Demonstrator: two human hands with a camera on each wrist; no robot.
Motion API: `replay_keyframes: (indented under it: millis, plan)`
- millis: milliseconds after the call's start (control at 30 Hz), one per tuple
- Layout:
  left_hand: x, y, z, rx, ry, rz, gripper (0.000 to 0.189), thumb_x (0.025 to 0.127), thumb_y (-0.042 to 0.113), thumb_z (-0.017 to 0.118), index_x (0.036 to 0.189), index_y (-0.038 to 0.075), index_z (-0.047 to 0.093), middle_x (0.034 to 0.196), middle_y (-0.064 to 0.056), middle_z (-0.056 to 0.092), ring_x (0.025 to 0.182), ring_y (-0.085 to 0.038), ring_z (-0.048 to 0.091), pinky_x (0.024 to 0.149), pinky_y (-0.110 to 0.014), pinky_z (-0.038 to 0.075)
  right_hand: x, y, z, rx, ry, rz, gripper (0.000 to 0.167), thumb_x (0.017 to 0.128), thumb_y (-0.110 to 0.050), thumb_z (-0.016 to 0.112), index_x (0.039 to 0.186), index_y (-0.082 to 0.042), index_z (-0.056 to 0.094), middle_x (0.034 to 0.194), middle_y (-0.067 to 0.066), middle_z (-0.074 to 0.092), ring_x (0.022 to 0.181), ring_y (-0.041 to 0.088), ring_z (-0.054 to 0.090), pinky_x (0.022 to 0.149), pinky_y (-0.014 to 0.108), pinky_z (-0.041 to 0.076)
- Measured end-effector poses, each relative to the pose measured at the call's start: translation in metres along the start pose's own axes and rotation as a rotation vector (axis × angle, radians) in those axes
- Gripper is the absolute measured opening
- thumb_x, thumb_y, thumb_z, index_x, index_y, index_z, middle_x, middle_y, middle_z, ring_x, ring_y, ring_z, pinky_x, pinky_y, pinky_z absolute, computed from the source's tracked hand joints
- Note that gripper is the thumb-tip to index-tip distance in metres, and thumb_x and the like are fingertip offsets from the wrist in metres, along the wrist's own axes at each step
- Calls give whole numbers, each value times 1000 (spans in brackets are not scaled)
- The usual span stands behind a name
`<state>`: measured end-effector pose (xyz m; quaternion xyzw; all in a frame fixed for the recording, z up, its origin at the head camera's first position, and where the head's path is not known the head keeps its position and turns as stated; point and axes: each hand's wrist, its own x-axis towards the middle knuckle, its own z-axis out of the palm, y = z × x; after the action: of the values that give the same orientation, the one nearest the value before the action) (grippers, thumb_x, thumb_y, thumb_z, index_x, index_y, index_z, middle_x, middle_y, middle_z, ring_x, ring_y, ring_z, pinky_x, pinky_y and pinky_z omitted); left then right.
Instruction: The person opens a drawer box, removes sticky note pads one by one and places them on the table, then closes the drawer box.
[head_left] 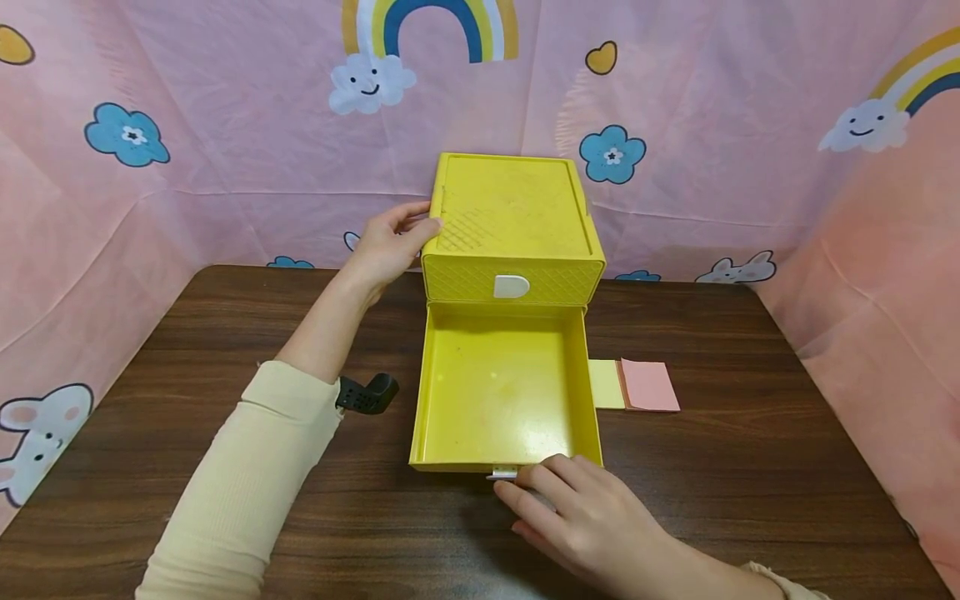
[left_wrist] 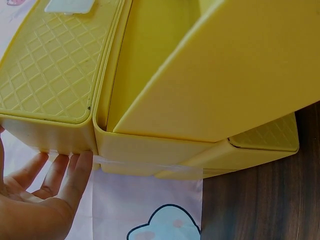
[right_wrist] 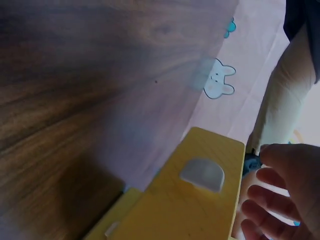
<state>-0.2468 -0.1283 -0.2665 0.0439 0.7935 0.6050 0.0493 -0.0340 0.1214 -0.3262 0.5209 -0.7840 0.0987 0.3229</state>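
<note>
A yellow drawer cabinet point(head_left: 513, 204) stands on the table, its top drawer closed behind a white handle point(head_left: 512, 287). Below that, a yellow drawer point(head_left: 495, 383) is pulled far out, and its glossy inner floor shows. My left hand point(head_left: 393, 242) touches the cabinet's left side near the top edge; in the left wrist view its extended fingertips point(left_wrist: 82, 162) lie along the side wall. Over the pulled-out drawer's front right corner is my right hand point(head_left: 573, 512), fingers bent loosely beside the white pull point(right_wrist: 202, 174). In the right wrist view a gap shows between fingers and pull.
Pale yellow sticky notes point(head_left: 607, 383) and a pink pad point(head_left: 650, 385) lie on the dark wood table point(head_left: 750, 467) right of the drawer. A lower drawer front point(left_wrist: 272, 135) shows beneath the open one. Pink printed cloth point(head_left: 262, 108) hangs behind and at both sides.
</note>
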Motion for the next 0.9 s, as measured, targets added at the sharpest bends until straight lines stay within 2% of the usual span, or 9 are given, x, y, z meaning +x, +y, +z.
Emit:
replay_keyframes:
  millis: [133,433,733,900]
  plan:
    - [1,-1,0,-3,3,4,51,93,33,53,140,21,40,131,-7,45,110,-20,53,90,-36,50,-2,-3,4,-41,-32,6,33,99,-22,37,106,-7,66,91,2,62,72,15,55,60,24,50]
    - [0,0,2,-22,6,21,48,94,28,52,139,18,41,132,-8,46,105,-20,55,89,-37,50,-2,-6,10,-214,-22,-50,31,98,-9,36,103,-4,66,91,4,63,72,15,55,57,22,51]
    - [-1,-1,1,-32,3,19,49,94,29,52,140,17,40,132,-9,45,108,-21,53,91,-38,49,-7,-9,18,-284,-28,-53,34,98,-6,33,104,-2,66,94,7,63,75,17,57,59,22,52]
    - [-1,0,1,-40,3,19,49,94,29,52,140,16,41,131,-9,47,107,-20,54,92,-37,48,-6,-11,20,-318,-29,-46,33,96,-2,34,102,-1,67,91,7,62,72,17,56,60,22,51]
